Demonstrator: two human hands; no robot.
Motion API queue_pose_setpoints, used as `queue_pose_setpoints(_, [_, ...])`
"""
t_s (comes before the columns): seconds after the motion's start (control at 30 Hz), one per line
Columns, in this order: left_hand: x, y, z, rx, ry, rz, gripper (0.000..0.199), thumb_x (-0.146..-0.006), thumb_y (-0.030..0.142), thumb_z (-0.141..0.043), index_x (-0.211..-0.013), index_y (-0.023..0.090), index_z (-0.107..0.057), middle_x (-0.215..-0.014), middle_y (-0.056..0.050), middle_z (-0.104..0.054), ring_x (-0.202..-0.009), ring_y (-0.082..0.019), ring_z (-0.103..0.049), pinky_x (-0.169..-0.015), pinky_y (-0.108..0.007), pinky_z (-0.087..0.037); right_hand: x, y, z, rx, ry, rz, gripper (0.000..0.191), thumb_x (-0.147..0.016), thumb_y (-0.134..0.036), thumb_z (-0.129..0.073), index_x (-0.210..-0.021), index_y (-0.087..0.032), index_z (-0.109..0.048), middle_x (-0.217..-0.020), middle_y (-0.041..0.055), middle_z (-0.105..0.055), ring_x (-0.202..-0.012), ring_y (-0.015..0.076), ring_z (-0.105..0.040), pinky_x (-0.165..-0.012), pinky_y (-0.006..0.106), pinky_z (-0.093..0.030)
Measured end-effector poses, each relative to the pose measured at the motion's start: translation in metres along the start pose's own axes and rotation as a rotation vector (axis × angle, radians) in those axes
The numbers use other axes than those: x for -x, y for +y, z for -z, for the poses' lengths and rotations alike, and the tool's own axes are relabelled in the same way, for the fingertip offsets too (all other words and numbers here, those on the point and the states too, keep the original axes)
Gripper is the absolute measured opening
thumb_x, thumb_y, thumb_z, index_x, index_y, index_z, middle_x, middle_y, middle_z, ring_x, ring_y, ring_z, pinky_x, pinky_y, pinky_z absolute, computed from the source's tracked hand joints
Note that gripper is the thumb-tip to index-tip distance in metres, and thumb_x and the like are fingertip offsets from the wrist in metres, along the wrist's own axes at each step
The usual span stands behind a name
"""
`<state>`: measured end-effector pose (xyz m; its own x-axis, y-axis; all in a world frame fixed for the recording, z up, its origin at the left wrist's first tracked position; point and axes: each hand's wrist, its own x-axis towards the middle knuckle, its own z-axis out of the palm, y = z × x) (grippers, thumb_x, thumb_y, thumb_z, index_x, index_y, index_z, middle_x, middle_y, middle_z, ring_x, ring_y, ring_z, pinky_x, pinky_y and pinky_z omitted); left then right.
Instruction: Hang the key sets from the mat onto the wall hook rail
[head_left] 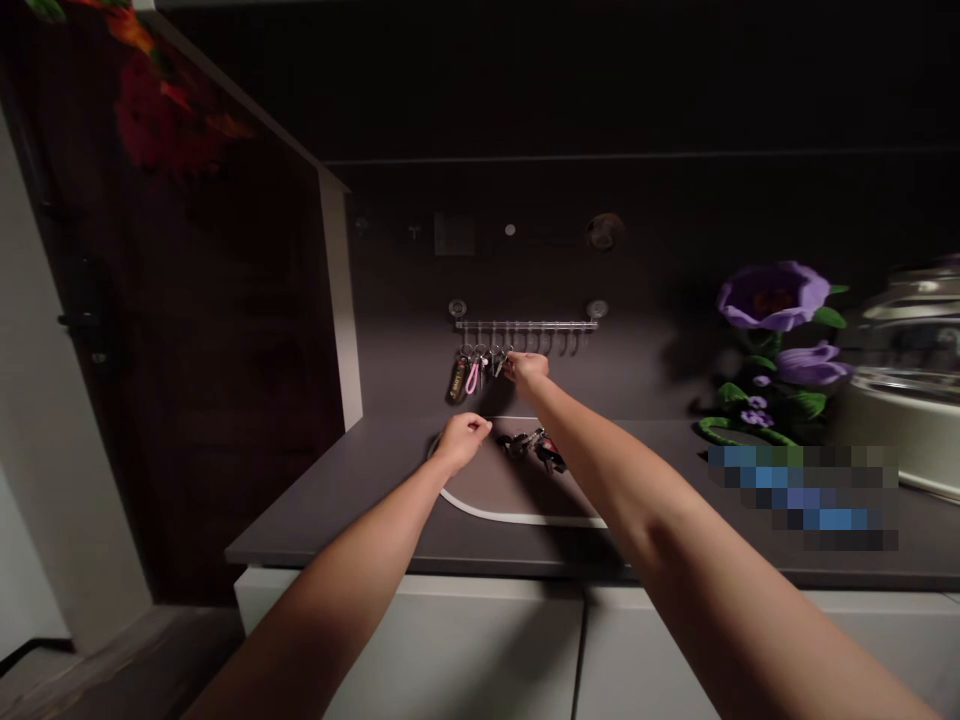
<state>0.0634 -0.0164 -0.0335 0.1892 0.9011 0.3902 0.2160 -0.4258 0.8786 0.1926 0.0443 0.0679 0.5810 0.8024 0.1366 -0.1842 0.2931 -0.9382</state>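
Note:
A clear hook rail (526, 326) is fixed to the dark back wall. From its left hooks hang a brown key fob (457, 379), a pink loop (472, 377) and small keys (496, 362). My right hand (528, 370) is raised at the rail beside these keys, its fingers pinched around a small key or ring at a hook. Lower and to the left, my left hand (464, 442) hovers over the edge of a tray (495, 514), thumb and fingertips together; whatever may be between them is too small to make out. More keys (519, 444) lie in the tray, partly behind my right forearm.
Purple artificial flowers (775, 298) and a large pale container with a glassy top (911, 400) stand on the right of the dark counter (322, 490). Red flowers (169, 115) hang at upper left before a dark door (202, 350). White cabinets are below.

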Motion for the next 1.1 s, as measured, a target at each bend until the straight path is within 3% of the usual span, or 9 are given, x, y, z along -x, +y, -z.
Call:
queue_pose_setpoints(0.1, [-0.002, -0.004, -0.001, 0.037, 0.013, 0.02, 0.013, -0.07, 0.026, -0.056, -0.067, 0.013, -0.057, -0.046, 0.005, -0.045, -0.042, -0.006, -0.041, -0.045, -0.019, -0.031, -0.001, 0.007, 0.005, -0.052, -0.068, 0.024, 0.003, -0.067, -0.012, -0.062, -0.067, -0.01, -0.06, -0.039, -0.006, -0.045, -0.037, 0.0052, -0.046, -0.038, 0.014, -0.038])
queue_pose_setpoints(0.33, [-0.003, -0.007, 0.0, 0.095, 0.027, 0.054, 0.016, -0.068, 0.027, -0.06, -0.071, 0.012, -0.057, -0.05, 0.004, -0.049, -0.045, -0.006, -0.045, -0.045, -0.017, -0.034, 0.006, 0.01, 0.015, -0.12, -0.156, 0.015, 0.014, -0.064, -0.002, -0.059, -0.075, -0.01, -0.058, -0.049, -0.0035, -0.054, -0.042, 0.004, -0.047, -0.044, 0.014, -0.041])
queue_pose_setpoints(0.53, [0.001, -0.002, 0.003, 0.181, 0.036, 0.109, 0.013, -0.066, 0.021, -0.064, -0.07, 0.011, -0.057, -0.053, 0.005, -0.05, -0.046, -0.004, -0.046, -0.049, -0.017, -0.038, 0.027, 0.009, 0.031, -0.001, -0.164, 0.024, 0.015, -0.066, -0.003, -0.056, -0.078, -0.011, -0.058, -0.058, -0.0018, -0.056, -0.049, 0.0037, -0.049, -0.047, 0.013, -0.04])
queue_pose_setpoints(0.73, [0.003, 0.01, 0.006, 0.165, 0.002, 0.199, 0.009, -0.065, 0.009, -0.063, -0.068, 0.011, -0.056, -0.051, 0.005, -0.051, -0.044, -0.002, -0.045, -0.051, -0.016, -0.039, 0.048, 0.012, 0.055, 0.065, -0.284, 0.036, 0.012, -0.068, -0.007, -0.055, -0.079, -0.011, -0.057, -0.061, -0.0023, -0.056, -0.051, 0.0035, -0.048, -0.054, 0.016, -0.041])
queue_pose_setpoints(0.9, [0.0, 0.024, 0.003, 0.001, -0.031, 0.247, 0.009, -0.068, 0.009, -0.061, -0.077, 0.012, -0.058, -0.054, 0.005, -0.051, -0.045, -0.004, -0.046, -0.052, -0.019, -0.041, 0.059, 0.021, 0.078, 0.243, -0.395, 0.178, 0.012, -0.07, -0.013, -0.056, -0.081, -0.01, -0.06, -0.067, 0.0007, -0.06, -0.059, 0.0058, -0.052, -0.059, 0.017, -0.041])
queue_pose_setpoints(1.1, [-0.01, 0.024, -0.01, -0.163, -0.016, 0.118, 0.013, -0.067, 0.006, -0.061, -0.079, 0.011, -0.063, -0.06, 0.001, -0.056, -0.051, -0.006, -0.047, -0.061, -0.023, -0.043, 0.064, 0.029, 0.098, 0.784, -0.458, 0.519, 0.015, -0.072, -0.013, -0.057, -0.084, -0.013, -0.065, -0.085, 0.0062, -0.067, -0.079, 0.0126, -0.059, -0.079, 0.024, -0.042])
